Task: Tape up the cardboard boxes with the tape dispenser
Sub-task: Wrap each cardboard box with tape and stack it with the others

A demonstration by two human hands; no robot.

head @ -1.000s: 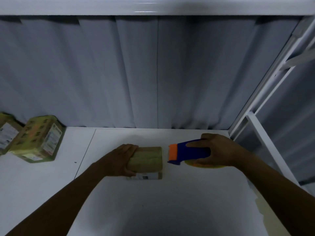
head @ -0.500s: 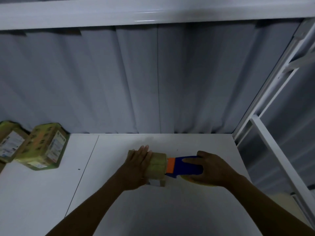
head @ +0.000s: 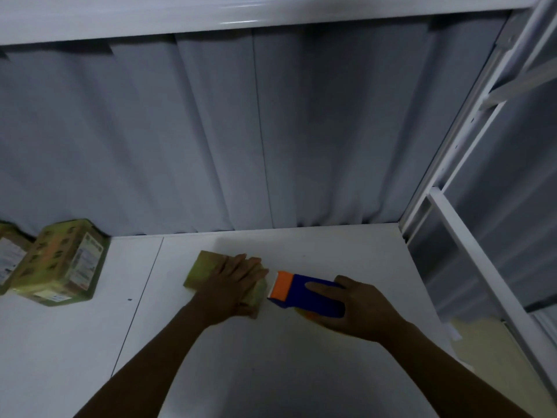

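A small brown cardboard box [head: 202, 273] lies on the white table [head: 271, 372], a little behind its middle. My left hand [head: 232, 285] presses flat on the box's top with straight fingers and covers its right half. My right hand [head: 358, 309] grips a blue tape dispenser [head: 313, 294] with an orange front. The orange end sits against the box's right edge, close to my left fingertips. A yellowish tape roll shows under the dispenser.
Two taped cardboard boxes, one [head: 60, 267] and another [head: 10, 260], stand at the table's far left by the grey curtain [head: 241, 131]. A white metal frame [head: 470, 236] borders the right side. A white shelf edge [head: 241, 16] runs overhead.
My left hand moved from the box's left side onto its top and now lies flat. The dispenser went left to the box's right edge. The camera tilted slightly.
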